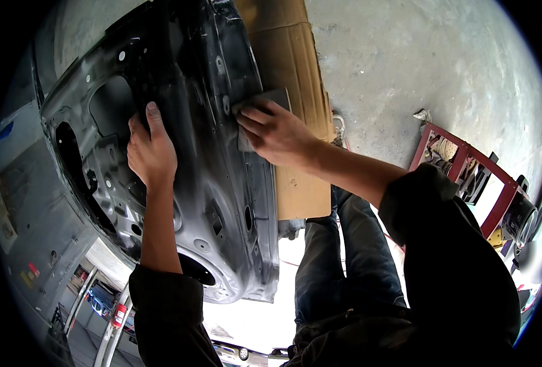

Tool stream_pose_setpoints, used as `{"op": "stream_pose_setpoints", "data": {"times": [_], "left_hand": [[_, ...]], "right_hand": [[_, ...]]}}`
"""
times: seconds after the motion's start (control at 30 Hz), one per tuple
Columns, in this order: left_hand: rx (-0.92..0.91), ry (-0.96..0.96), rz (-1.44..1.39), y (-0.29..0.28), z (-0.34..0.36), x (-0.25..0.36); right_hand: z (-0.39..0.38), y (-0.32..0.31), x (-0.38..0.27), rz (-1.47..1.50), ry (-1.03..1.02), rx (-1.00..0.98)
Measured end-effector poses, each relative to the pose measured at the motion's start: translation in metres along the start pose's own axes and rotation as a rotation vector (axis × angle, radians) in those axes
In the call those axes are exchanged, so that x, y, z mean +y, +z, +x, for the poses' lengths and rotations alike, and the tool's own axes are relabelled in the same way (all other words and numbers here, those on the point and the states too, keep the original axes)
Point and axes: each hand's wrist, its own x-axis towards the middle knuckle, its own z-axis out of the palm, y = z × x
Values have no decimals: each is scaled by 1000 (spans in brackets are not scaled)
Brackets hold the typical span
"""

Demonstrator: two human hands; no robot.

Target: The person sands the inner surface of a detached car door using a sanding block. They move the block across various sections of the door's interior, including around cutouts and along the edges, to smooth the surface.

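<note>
A black car door (188, 153) lies with its inner side toward me, its panel full of cut-outs and small holes. My left hand (153, 153) is closed on the door at the rim of a large opening, the thumb up and the fingers curled, their tips partly hidden. Along the door's right edge, my right hand (280, 133) pinches a grey sheet, which looks like sandpaper (278, 96), against the metal. Part of that sheet sticks out beyond the fingers above and below; the rest is covered by the hand.
Brown cardboard (289, 67) lies under the door's right side. To the right on the concrete floor (387, 79) stands a dark red metal cart (500, 211) carrying discs and tools. My legs (347, 257) are close below the cardboard. A red cylinder (119, 315) shows at lower left.
</note>
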Motion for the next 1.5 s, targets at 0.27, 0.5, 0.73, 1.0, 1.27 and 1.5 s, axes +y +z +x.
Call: {"op": "stream_pose_setpoints", "data": {"times": [0.27,0.5,0.73,1.0,1.27,1.5], "left_hand": [[20,-20,0,-7,-3,-4],[24,-3,8,-5,-2,-2],[14,-1,-11,-6,-4,3],[49,24,-47,-4,-9,-5],[46,63,-23,-2,-4,-5],[53,46,-27,-10,-9,0]], "right_hand": [[2,-27,16,279,-232,-437],[38,-6,36,-78,219,208],[-27,-26,-126,969,734,251],[81,-39,-101,1192,778,698],[148,-38,-34,1160,821,676],[71,-49,-123,1259,830,553]]}}
